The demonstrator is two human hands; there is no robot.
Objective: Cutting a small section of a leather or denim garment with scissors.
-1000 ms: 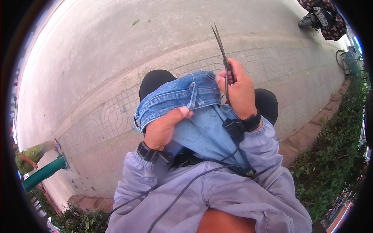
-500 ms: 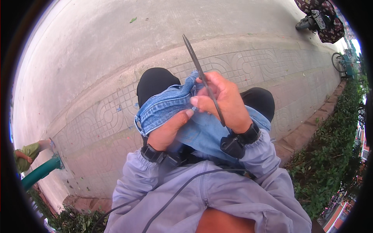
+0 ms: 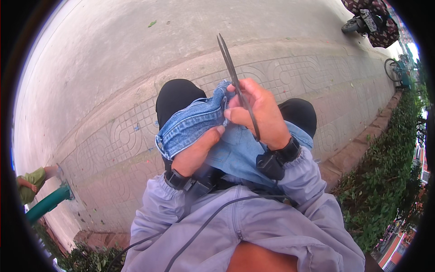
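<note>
Blue denim cloth (image 3: 188,123) with stitched seams is bunched over my lap, between my black-clad knees. My left hand (image 3: 195,153) is closed on it, thumb on top and fingers hidden beneath the fold. In my right hand (image 3: 266,117) are dark metal scissors (image 3: 230,65), their long blades pointing up and away from me, tips slightly apart. The right thumb and fingertips also meet at the denim's frayed upper edge, seemingly pinching it. Whatever small thread may be between them is too fine to make out.
Patterned paving (image 3: 131,131) lies around my knees. A hedge (image 3: 380,167) with a stone border (image 3: 358,145) runs along the right. At the lower left are a green pole (image 3: 50,204) and another person's leg (image 3: 34,181). A motorbike (image 3: 358,23) stands at the upper right. A black cable (image 3: 213,215) crosses my jacket.
The scissors have turned a little in my right hand, so both blades now show with a narrow gap at the tips. My left hand keeps its hold on the denim.
</note>
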